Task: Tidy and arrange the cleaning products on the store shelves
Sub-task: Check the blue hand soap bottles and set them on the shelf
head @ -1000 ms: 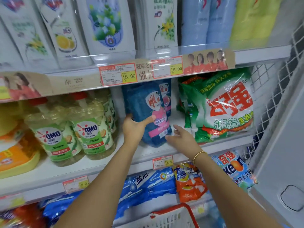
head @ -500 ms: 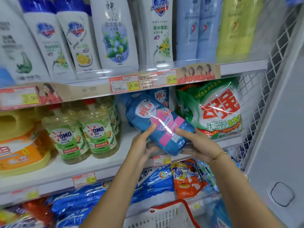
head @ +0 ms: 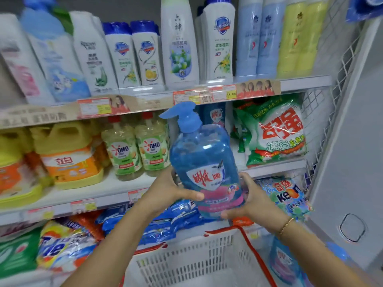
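A big blue pump bottle of detergent (head: 204, 154) with a red-and-white logo and pink label is held upright in front of the middle shelf (head: 116, 190). My left hand (head: 167, 191) grips its left side, thumb across the label. My right hand (head: 251, 198) grips its lower right side. A second blue bottle (head: 215, 114) of the same brand stands behind it on the shelf. Two OMO bottles (head: 136, 152) stand to the left, and a green-and-white powder bag (head: 275, 131) sits to the right.
A white basket with red rim (head: 207, 255) sits below my arms. Tall white, blue and yellow bottles line the top shelf (head: 300, 83). Yellow and orange jugs (head: 68, 156) stand far left. Detergent bags (head: 176, 216) fill the bottom shelf. A wire grid (head: 323, 121) and grey panel close the right side.
The blue bottle came off the shelf, was tilted on its side half a second ago, and now stands upright, closer to me. The view has tipped upward.
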`<action>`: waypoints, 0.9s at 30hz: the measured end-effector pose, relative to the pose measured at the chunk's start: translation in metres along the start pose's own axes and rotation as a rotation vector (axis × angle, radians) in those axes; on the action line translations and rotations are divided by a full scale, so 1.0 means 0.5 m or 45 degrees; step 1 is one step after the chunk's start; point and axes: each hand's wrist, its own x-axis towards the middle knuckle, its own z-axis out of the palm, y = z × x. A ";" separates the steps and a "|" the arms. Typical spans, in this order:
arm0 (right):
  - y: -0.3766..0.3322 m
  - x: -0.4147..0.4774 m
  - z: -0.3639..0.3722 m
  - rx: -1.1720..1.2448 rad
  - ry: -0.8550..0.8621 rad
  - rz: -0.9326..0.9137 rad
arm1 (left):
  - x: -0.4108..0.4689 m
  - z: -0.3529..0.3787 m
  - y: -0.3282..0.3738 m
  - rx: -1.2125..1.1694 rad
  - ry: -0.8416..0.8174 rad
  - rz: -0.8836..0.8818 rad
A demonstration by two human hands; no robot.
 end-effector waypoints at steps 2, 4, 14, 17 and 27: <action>0.000 -0.005 0.029 -0.041 0.052 -0.113 | -0.034 -0.016 0.013 0.069 0.002 0.078; -0.004 -0.007 0.051 -0.018 0.075 -0.190 | -0.064 -0.025 0.022 0.114 0.018 0.117; -0.004 0.019 0.123 -0.036 -0.003 -0.249 | -0.133 -0.062 0.042 0.152 0.056 0.228; -0.007 0.028 0.138 -0.044 -0.052 -0.198 | -0.134 -0.082 0.038 0.140 0.111 0.213; -0.074 0.058 0.181 0.273 -0.148 -0.283 | -0.110 -0.153 0.045 -0.153 0.458 0.322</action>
